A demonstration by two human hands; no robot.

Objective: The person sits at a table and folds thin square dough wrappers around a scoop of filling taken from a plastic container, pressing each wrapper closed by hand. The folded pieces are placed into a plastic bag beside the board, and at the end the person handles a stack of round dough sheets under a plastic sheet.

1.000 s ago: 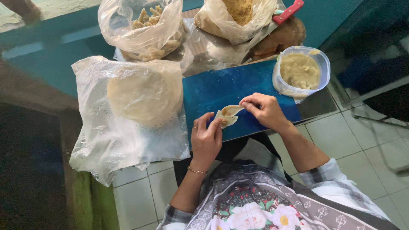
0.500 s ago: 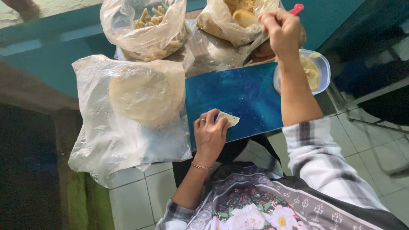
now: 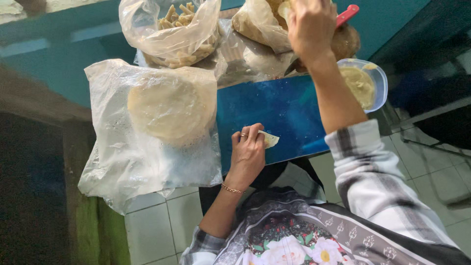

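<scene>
left hand (image 3: 248,152) is curled down on a small folded dough piece (image 3: 269,140), fingers closed over most of it w/ only a pale corner poking out to the right. looks like it's pinned there to keep the fold shut & stop it sliding on the blue board (image 3: 284,113), which gives a flat smooth surface right in front of the body. right hand (image 3: 310,27) is up at the far edge, well apart from the dough piece, closed in a pinch over the open plastic bag (image 3: 260,24) by the red-handled tool (image 3: 347,13); can't tell what, if anything, it grips. clear tub of pale filling (image 3: 363,83) sits just right of the board, near that arm. stack of round wrappers (image 3: 164,110) lies on a plastic sheet (image 3: 137,162) left of the board, close to the left hand. bag of rolled sticks (image 3: 174,24) sits beyond that.
</scene>
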